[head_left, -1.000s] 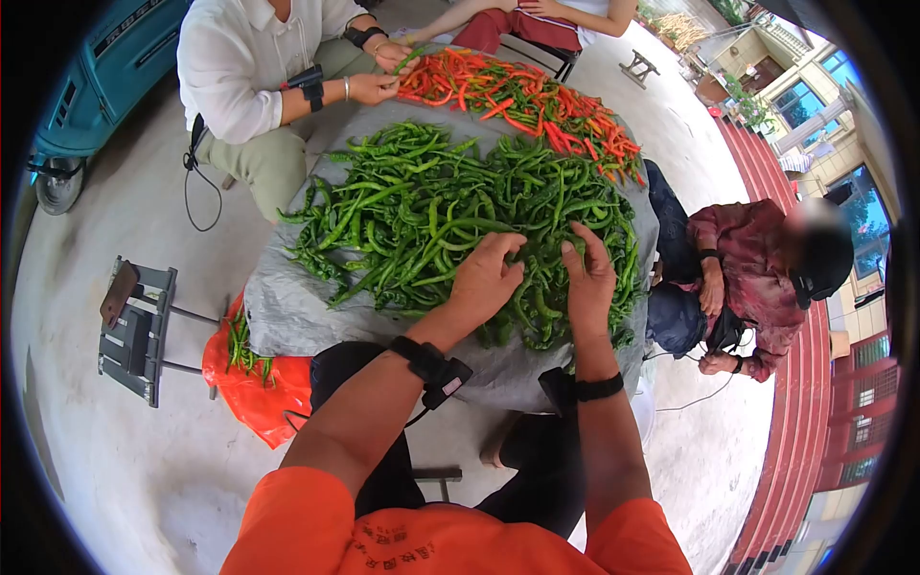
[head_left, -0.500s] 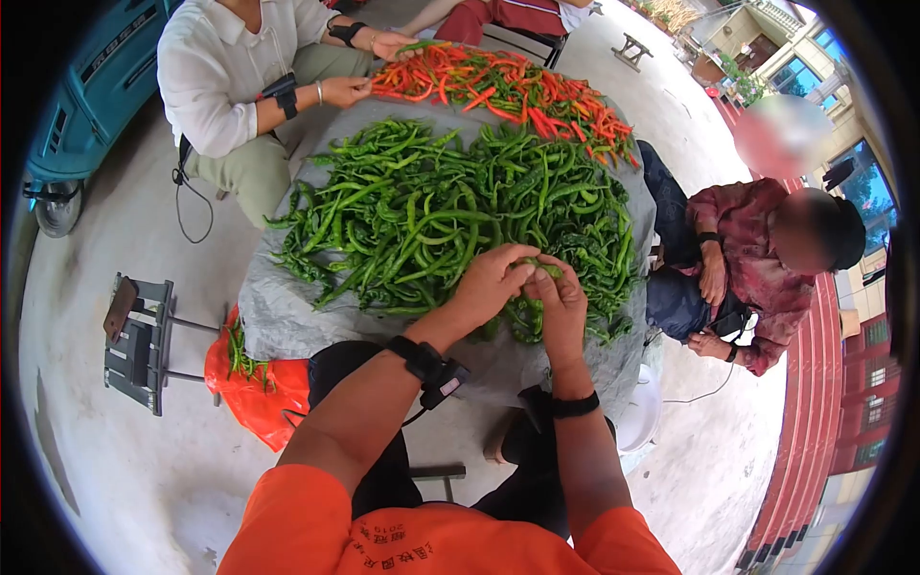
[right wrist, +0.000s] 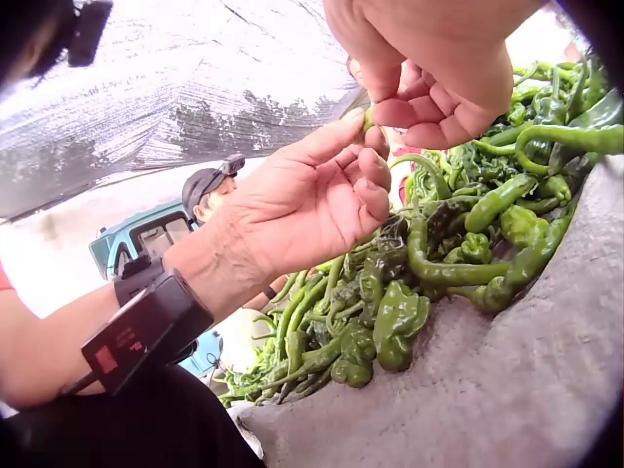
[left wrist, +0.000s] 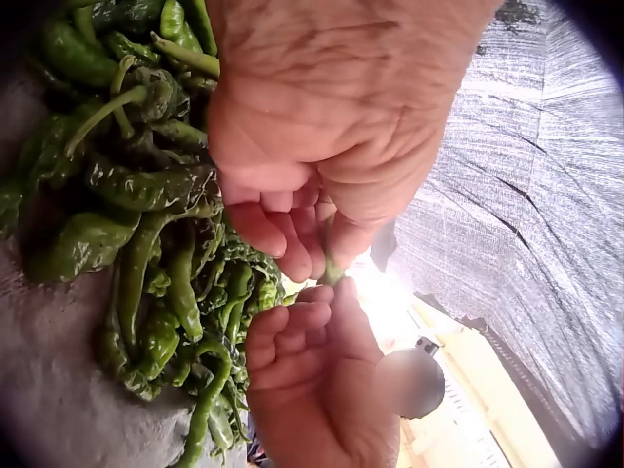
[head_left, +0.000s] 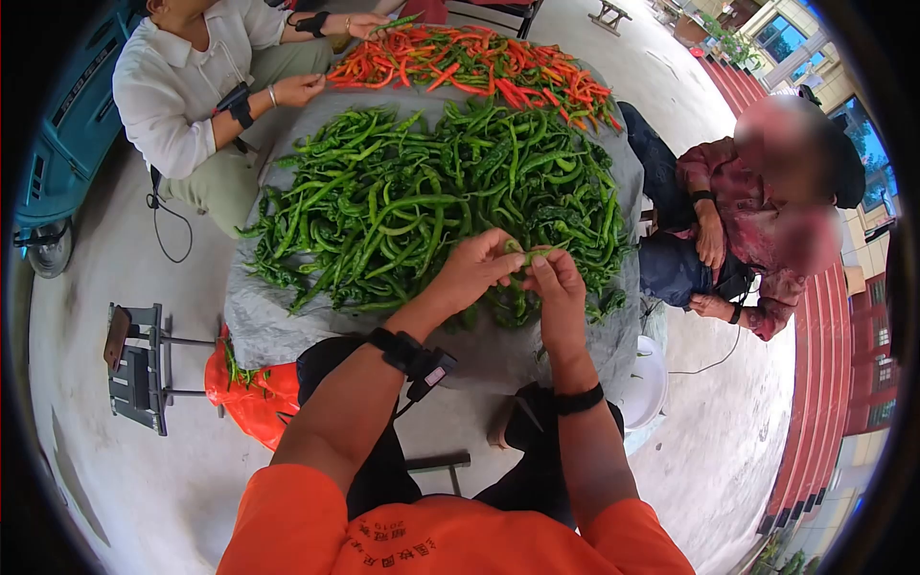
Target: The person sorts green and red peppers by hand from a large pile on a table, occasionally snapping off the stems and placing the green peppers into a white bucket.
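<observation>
In the head view my left hand (head_left: 476, 271) and right hand (head_left: 559, 292) meet over the near edge of a heap of green chili peppers (head_left: 383, 206). Between their fingertips they pinch a green chili pepper (head_left: 539, 253), mostly covered by the fingers. The left wrist view has the left hand (left wrist: 322, 127) above and the right hand (left wrist: 322, 400) below, with a bit of the pepper (left wrist: 333, 272) showing where the fingertips meet. From the right wrist, a small green part of it (right wrist: 368, 119) shows between the thumbs and fingers.
Red chili peppers (head_left: 479, 62) lie along the table's far side, on a grey cloth (head_left: 287, 321). A person in white (head_left: 192, 105) handles peppers at the far left; another sits right (head_left: 709, 172). A white bucket (head_left: 655, 369), an orange bag (head_left: 254, 407) and a stool (head_left: 139, 369) stand nearby.
The hands were apart over the heap, then came together around a green chili pepper and stay together. The head view has shifted, so the table appears farther left and higher.
</observation>
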A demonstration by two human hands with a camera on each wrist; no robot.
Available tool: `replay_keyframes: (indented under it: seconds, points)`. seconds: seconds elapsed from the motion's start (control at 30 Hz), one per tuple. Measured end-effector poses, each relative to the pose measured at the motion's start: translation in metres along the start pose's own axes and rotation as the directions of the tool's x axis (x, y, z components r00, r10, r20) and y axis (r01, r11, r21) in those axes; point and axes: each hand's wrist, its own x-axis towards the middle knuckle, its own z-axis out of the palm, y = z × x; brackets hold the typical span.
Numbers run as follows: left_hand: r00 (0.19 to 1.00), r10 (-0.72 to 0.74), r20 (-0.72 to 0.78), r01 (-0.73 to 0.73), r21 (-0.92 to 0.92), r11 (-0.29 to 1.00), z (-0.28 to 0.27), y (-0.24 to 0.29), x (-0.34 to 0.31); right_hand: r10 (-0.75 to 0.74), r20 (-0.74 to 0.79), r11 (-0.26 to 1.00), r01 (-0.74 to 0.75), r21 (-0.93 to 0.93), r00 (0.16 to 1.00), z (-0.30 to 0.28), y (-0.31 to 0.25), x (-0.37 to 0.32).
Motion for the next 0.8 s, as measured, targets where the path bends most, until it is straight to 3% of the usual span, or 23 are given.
replay_keyframes:
  seconds: [0.2,0.33,0.4,0.47,0.57,0.63,0.7,0.8]
  points:
    - [0.998,-0.016,0.061,0.014,0.037,0.999,-0.007,-0.007,0.002,-0.025,0.05,0.999,0.026,-0.024,0.998,0.003,-0.008,-0.007]
    - [0.995,-0.039,0.094,0.037,0.023,0.999,-0.006,0.006,-0.004,-0.018,0.029,0.959,0.026,-0.283,0.999,-0.001,-0.031,-0.016]
    - [0.994,-0.06,0.089,0.058,0.025,0.998,-0.006,0.01,-0.008,-0.055,0.021,0.867,0.058,-0.495,0.998,-0.013,-0.053,-0.023]
    - [0.995,-0.073,0.063,0.069,0.068,0.995,-0.007,0.009,-0.009,-0.21,0.002,0.725,0.157,-0.671,0.978,-0.044,-0.064,-0.03]
    - [0.992,-0.097,0.078,0.09,0.093,0.992,-0.014,0.013,-0.012,-0.253,-0.137,0.498,0.008,-0.867,0.958,-0.096,-0.084,-0.052]
    - [0.997,-0.071,0.039,0.065,0.119,0.991,-0.017,0.009,-0.012,-0.254,-0.278,0.472,-0.132,-0.872,0.926,-0.132,-0.083,-0.069]
    - [0.998,-0.062,-0.007,0.062,0.132,0.989,-0.02,0.005,-0.014,-0.26,-0.298,0.242,-0.237,-0.941,0.918,-0.173,-0.073,-0.087]
    - [0.996,-0.071,-0.063,0.079,0.137,0.987,-0.022,0.0,-0.015,-0.229,-0.388,0.098,-0.375,-0.922,0.893,-0.223,-0.047,-0.107]
